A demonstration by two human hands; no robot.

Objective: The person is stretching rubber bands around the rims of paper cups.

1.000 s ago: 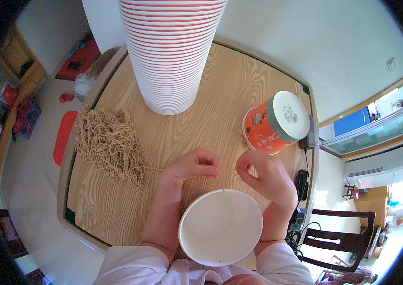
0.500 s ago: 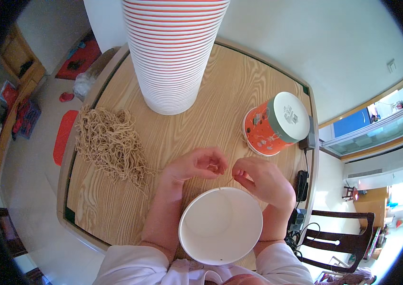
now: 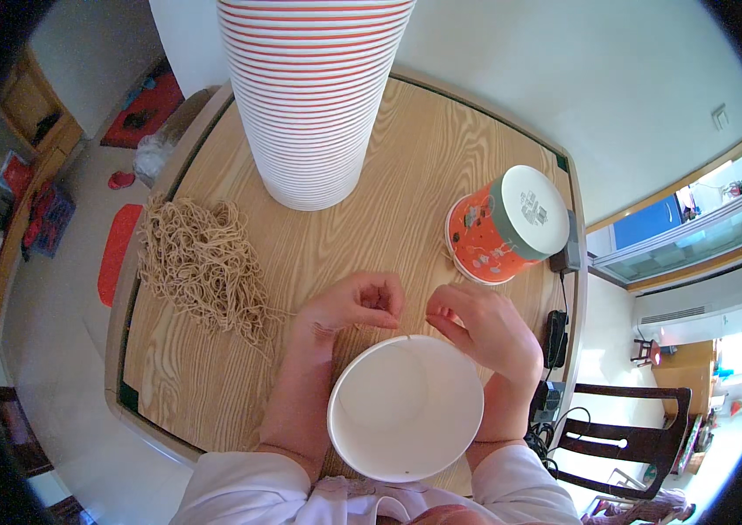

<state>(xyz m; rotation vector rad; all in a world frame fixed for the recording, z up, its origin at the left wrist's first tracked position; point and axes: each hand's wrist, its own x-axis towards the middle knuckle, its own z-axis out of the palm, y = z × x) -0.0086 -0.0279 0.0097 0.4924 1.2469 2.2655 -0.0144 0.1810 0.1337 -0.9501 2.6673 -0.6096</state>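
Observation:
A white paper tub [image 3: 372, 404] faces me with its mouth up, between my forearms at the table's near side. Just beyond its far rim, my left hand [image 3: 355, 302] has its fingers curled in toward the thumb. Opposite it, my right hand [image 3: 486, 332] is closed in a pinch beside the rim, a small gap from the left. Whatever either hand pinches is too fine to make out. To the left lies a tangled heap of tan string [image 3: 204, 267], with loose strands trailing toward my left wrist.
A tall stack of nested white paper tubs [image 3: 318, 114] rises at the back. An orange-and-green tub [image 3: 485, 236] stands upside down at the right. Black adapters and cables [image 3: 555, 339] line the wooden table's [image 3: 362, 236] right edge, near a dark chair [image 3: 625, 437].
My right hand has shifted slightly up and left. A thin strand seen between its fingers and the tub's rim no longer shows clearly. My left fingers have curled in further.

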